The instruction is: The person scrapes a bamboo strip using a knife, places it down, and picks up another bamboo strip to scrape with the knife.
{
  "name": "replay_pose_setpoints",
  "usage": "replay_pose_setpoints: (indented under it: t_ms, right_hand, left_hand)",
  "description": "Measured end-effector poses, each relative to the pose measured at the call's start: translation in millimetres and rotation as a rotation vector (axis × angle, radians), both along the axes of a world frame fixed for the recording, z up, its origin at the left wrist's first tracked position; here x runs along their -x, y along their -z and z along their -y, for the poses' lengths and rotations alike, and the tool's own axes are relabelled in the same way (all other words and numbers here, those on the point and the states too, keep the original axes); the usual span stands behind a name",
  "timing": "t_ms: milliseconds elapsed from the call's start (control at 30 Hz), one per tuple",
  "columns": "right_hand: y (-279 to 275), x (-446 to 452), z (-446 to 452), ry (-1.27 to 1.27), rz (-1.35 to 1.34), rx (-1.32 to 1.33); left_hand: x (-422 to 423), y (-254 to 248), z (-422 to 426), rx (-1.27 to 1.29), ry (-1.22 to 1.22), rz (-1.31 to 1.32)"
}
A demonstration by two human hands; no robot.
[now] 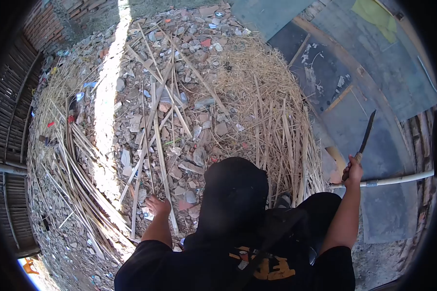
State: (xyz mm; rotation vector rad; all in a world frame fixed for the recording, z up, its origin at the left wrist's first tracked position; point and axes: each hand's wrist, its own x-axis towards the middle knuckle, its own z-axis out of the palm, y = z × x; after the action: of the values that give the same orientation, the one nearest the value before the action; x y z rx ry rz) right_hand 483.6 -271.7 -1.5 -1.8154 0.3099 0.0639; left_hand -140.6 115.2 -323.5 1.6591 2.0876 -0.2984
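Observation:
My right hand (353,170) is closed around the wooden handle of a machete (368,131), held out to the right with its long, narrow, dark blade pointing up and away. Lower left of the middle, my left hand (158,206) is stretched out low over the rubble with its fingers apart. Long split bamboo strips (159,150) lie crossed right beside it; whether the fingertips touch one, I cannot tell. A bundle of curved bamboo strips (85,186) lies farther left.
Broken brick and stone rubble (189,160) covers the ground. Dry straw and thin shavings (257,87) pile up right of centre. Dark sheets (383,150) and a pale pole (403,178) are on the right. A slatted bamboo wall (7,97) stands left, a brick wall (48,29) behind.

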Motion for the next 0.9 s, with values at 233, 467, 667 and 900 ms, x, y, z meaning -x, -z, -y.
replay_pose_setpoints:
  t_ms: [233,467,667,900]
  right_hand:
    - [-17.1,12.7,8.7,-0.098,0.090,0.083]
    - [-30.3,28.0,65.7,-0.220,0.129,0.123]
    - [54.1,73.9,164.8,-0.154,0.053,0.539]
    - [221.7,184.8,252.0,-0.119,-0.305,0.862]
  left_hand:
    - [-14.0,-26.9,-1.2,0.016,0.048,-0.050]
    - [2.5,-26.8,-5.9,-0.025,0.137,-0.230]
    - [-2.9,-15.9,-11.1,-0.120,0.125,-0.242]
    - [-58.7,-38.9,-0.5,-0.207,0.245,-0.156]
